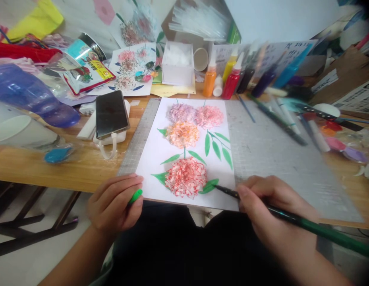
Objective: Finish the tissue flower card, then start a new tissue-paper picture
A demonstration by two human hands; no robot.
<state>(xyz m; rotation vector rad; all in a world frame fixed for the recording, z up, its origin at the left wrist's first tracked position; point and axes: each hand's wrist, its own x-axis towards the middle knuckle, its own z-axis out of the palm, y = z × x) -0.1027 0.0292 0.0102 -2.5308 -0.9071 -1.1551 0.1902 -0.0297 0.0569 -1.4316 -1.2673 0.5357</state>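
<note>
My right hand (273, 210) grips a green marker (318, 228) with a dark front end. Its tip meets, or nearly meets, a green leaf (209, 186) at the lower right of a white paper sheet (151, 159). Beside that leaf is a raised red-and-white flower (186, 176) of crumpled bits. Orange (183, 135), pink (209, 116) and purple (180, 113) flowers fill the upper part, with green leaves around them. At the sheet's lower left edge, my left hand (114, 202) is closed around a bright green cap (136, 196), its fingertips touching the paper's edge.
Under the paper lies a grey cutting mat (261, 147). To the left are a phone (111, 114), a blue spoon (57, 155) and a clear cup (17, 131). Paint bottles (210, 79) line the back. Several pens (279, 121) and a cardboard box (342, 75) are at the right.
</note>
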